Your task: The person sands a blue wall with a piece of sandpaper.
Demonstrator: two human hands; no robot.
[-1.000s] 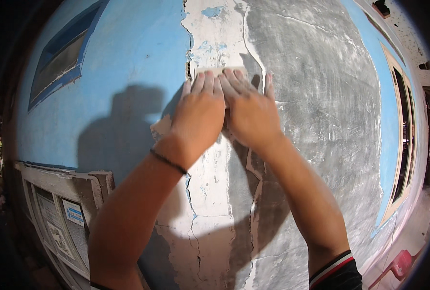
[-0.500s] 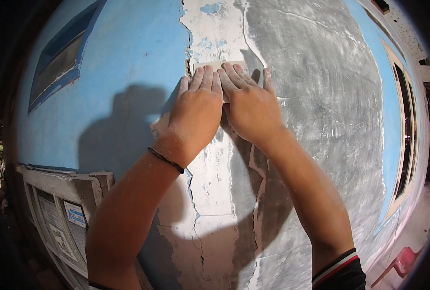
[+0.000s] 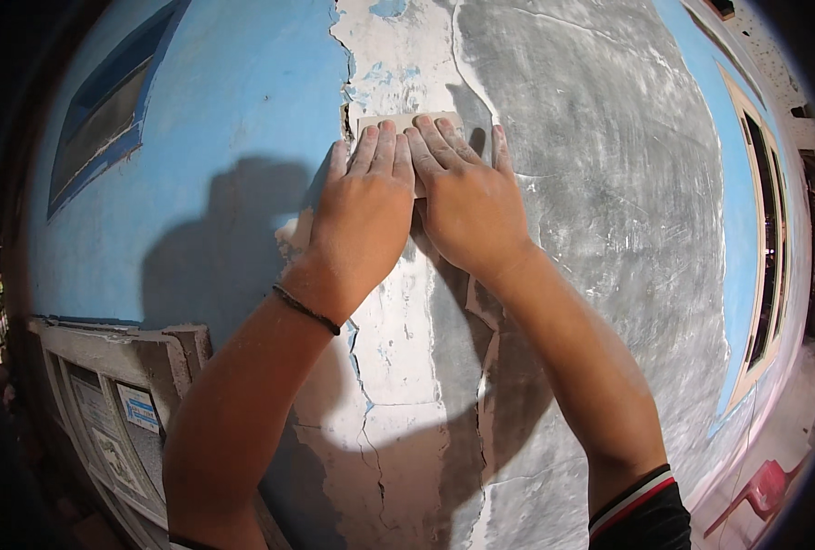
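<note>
A pale beige sheet [image 3: 382, 120], apparently sandpaper, lies flat on the whitish patched strip of wall [image 3: 398, 362]. My left hand [image 3: 363, 206] presses its left part with straight fingers, the outermost one beyond the sheet's edge. Beside it, my right hand [image 3: 470, 202] bears on the right part, its outer finger spread toward the grey plaster. White dust coats the fingers of both hands. Most of the sheet is hidden beneath them, and neither thumb shows clearly. A jagged crack [image 3: 344, 73] runs just left of the sheet.
Blue painted wall [image 3: 233, 101] extends on the left, with a window opening [image 3: 114, 110] above and a glazed white frame [image 3: 119, 422] below. Grey plaster [image 3: 623, 202] covers the right, ending near another window [image 3: 760, 238]. A red chair [image 3: 763, 490] stands at lower right.
The whole view has shifted slightly, moving the wall a little left and up in the picture. My hands and the sheet remain over about the same patch.
</note>
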